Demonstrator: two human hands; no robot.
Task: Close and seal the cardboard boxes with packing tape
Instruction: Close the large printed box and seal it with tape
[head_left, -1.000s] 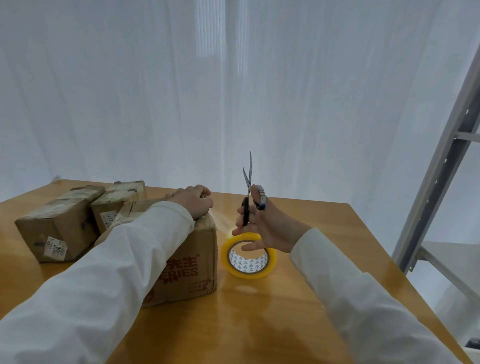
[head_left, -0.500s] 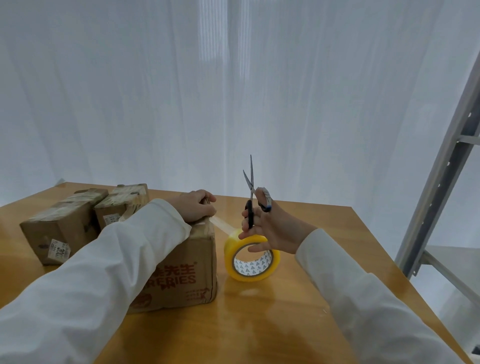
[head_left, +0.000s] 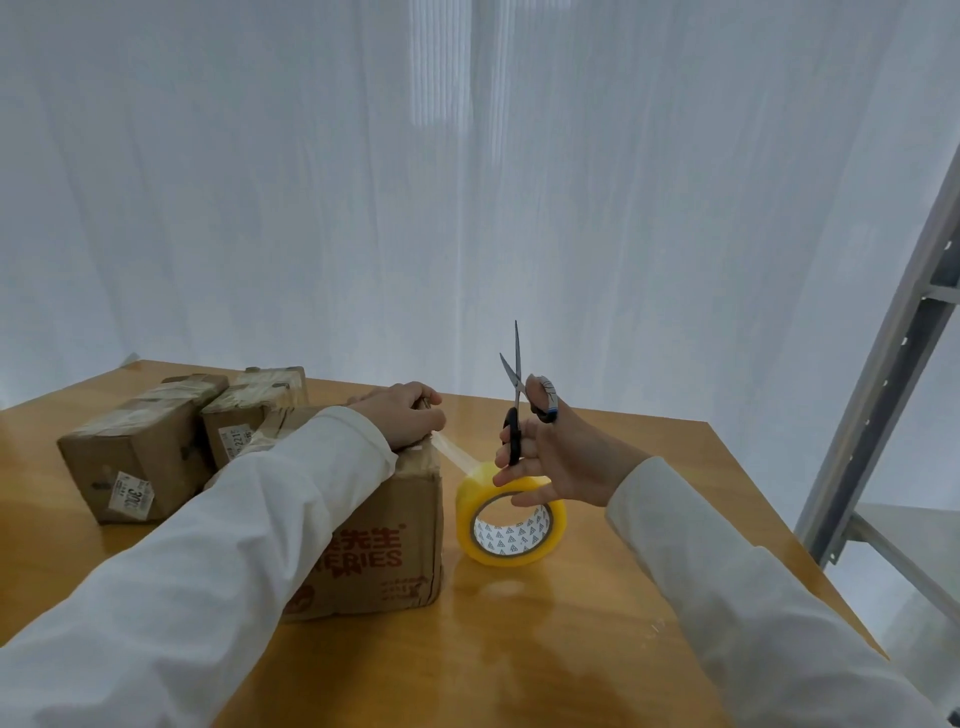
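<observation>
left hand (head_left: 397, 415): fingers curled, pressing down | right hand (head_left: 556, 457): fingers gripping, forefinger raised

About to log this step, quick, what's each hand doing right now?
Left hand: pressing the tape strip onto the big box.
Right hand: gripping the scissors, fingers on the tape roll.

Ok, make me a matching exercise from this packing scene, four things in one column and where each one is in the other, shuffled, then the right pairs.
Things:
1. black-handled metal scissors
2. yellow roll of packing tape
3. brown cardboard box with red print
4. grey metal shelf frame

Places:
A. under the left hand
B. far right, beside the table
C. upright in the right hand
D. on edge on the wooden table, under the right hand

Pairs: 1-C, 2-D, 3-A, 4-B
</observation>
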